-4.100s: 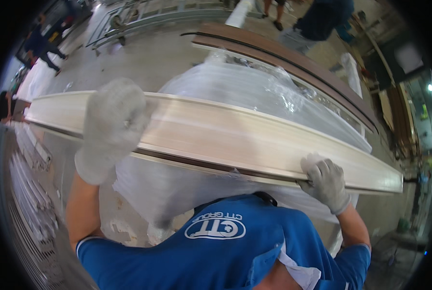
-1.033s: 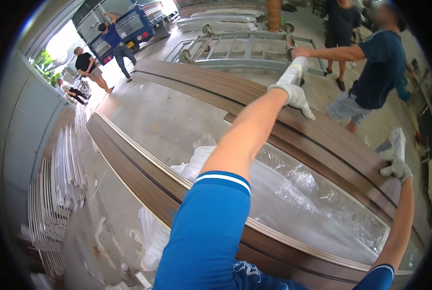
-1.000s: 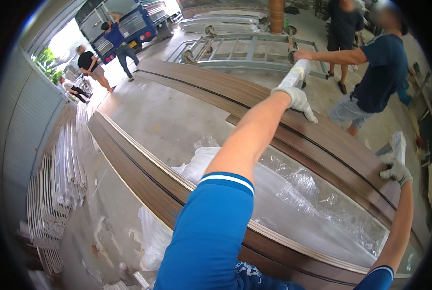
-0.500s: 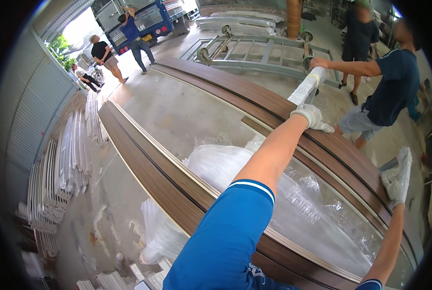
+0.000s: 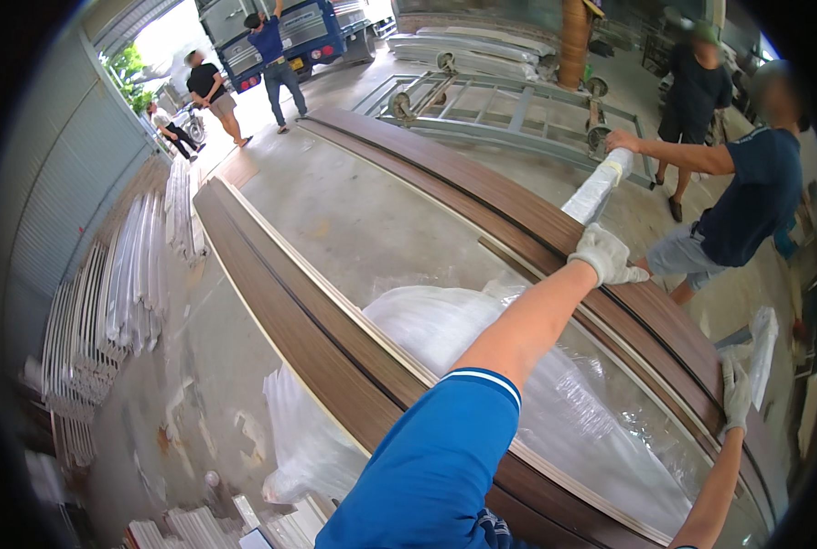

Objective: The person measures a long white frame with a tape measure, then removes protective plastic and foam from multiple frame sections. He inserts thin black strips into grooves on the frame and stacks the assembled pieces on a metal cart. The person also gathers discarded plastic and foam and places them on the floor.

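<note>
Both of my hands wear pale gloves and reach to the far edge of a long brown wood-look plank (image 5: 482, 188) with a dark groove. My left hand (image 5: 602, 255) is closed over that edge, its fingers partly hidden. Just beyond it is a plastic-wrapped bar (image 5: 601, 186), on whose upper end a co-worker's hand (image 5: 623, 140) rests. Farther right, my right hand (image 5: 736, 393) lies along the plank with its fingers stretched out. Beside it stands another wrapped bar (image 5: 763, 355), apart from the hand. A second pair of brown planks (image 5: 285, 297) runs nearer to me, passing under my left arm.
Between the planks lies clear plastic wrap (image 5: 427, 316). Stacked wrapped lengths (image 5: 134, 274) stand along the left wall. A metal cart frame with wheels (image 5: 518, 110) is behind the planks. A co-worker (image 5: 747, 201) stands at the right; a truck (image 5: 280, 41) is at the back.
My right hand has come away from the wrapped bar at the right and now lies on the plank. My left hand stays at the plank's edge. The whole view has shifted slightly.
</note>
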`<action>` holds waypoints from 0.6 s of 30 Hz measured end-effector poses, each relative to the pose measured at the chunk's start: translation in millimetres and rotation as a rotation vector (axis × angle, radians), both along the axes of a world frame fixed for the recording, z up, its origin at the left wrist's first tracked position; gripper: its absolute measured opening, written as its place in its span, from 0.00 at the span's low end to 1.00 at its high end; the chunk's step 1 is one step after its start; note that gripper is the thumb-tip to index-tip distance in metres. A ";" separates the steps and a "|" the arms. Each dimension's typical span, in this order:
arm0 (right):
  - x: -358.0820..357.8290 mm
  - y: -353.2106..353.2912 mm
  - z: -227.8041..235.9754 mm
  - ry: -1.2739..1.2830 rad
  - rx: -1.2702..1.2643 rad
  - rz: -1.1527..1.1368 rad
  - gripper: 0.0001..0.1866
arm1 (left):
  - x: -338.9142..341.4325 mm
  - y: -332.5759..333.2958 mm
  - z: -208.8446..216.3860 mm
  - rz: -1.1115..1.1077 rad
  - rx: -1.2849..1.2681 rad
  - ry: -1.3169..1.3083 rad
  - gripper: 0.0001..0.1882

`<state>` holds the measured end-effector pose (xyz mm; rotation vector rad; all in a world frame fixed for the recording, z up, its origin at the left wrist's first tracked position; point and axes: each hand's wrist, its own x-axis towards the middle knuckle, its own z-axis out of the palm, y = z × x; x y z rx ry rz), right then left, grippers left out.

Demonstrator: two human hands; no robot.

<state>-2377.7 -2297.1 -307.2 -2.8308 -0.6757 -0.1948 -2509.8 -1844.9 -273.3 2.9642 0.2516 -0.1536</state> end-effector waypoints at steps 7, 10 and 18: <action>-22.5 7.8 3.8 -0.079 -0.035 -0.001 0.27 | -31.8 -22.3 3.9 -0.020 0.077 -0.184 0.43; -46.7 26.4 11.0 -0.199 -0.014 0.003 0.27 | -39.3 -23.2 5.3 -0.026 0.088 -0.262 0.40; -108.2 96.9 31.2 -0.111 0.070 -0.042 0.33 | -25.8 -23.6 -8.8 -0.177 0.033 -0.460 0.26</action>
